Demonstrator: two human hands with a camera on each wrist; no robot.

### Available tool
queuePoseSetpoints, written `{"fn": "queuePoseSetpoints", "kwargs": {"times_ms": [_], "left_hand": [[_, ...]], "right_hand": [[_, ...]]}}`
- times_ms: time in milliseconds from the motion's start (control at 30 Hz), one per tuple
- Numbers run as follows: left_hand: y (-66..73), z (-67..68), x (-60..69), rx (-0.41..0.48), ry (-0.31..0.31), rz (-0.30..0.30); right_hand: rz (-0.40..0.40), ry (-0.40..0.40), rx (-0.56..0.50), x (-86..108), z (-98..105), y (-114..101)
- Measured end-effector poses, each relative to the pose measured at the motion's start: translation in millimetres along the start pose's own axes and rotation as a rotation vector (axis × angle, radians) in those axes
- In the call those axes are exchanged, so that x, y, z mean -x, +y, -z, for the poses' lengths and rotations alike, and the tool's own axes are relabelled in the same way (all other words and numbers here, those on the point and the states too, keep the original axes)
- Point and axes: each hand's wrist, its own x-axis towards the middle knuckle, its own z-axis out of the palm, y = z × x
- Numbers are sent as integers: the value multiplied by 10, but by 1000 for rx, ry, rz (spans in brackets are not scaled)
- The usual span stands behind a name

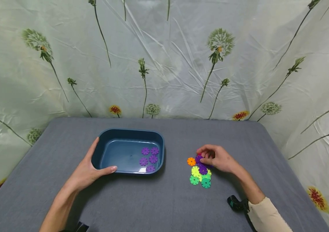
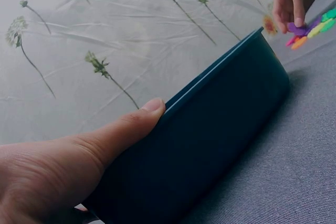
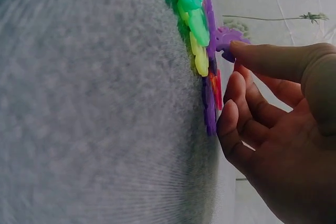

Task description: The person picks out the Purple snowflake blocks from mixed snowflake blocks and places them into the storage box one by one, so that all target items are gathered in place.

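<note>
My left hand [image 1: 84, 172] holds the near left corner of a blue plastic tray [image 1: 103, 171], its thumb on the front rim and its fingers along the left side. Inside the tray, at its right end, lie several purple notched discs [image 1: 153, 159]. My right hand [image 1: 219, 158] is over a small pile of notched plastic discs to the right. Between thumb and finger it pinches a purple disc [image 3: 227, 39], raised off the pile. Another purple disc [image 1: 203, 169] lies on top of yellow discs [image 1: 195, 171] and green discs [image 1: 206, 183], partly hiding them.
An orange disc [image 1: 191, 161] lies at the pile's left edge, and a pink disc [image 1: 199, 154] shows partly behind it. The grey cloth-covered table [image 1: 158, 199] runs back to a floral curtain [image 1: 170, 64]. A black wrist device [image 1: 235, 203] is at my right forearm.
</note>
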Motion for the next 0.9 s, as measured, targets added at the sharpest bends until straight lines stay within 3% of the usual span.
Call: {"fn": "queuePoseSetpoints", "kwargs": {"times_ms": [367,700,900], "left_hand": [[9,0,1,1,0,3],[6,-1,0,8,-3,5],[3,-2,-1,12,-2,5]], "right_hand": [[29,27,-17,-65,-56,-89],[-19,84,-72,-170,-138,-183],[17,118,-89,-233,-183,-246]]}}
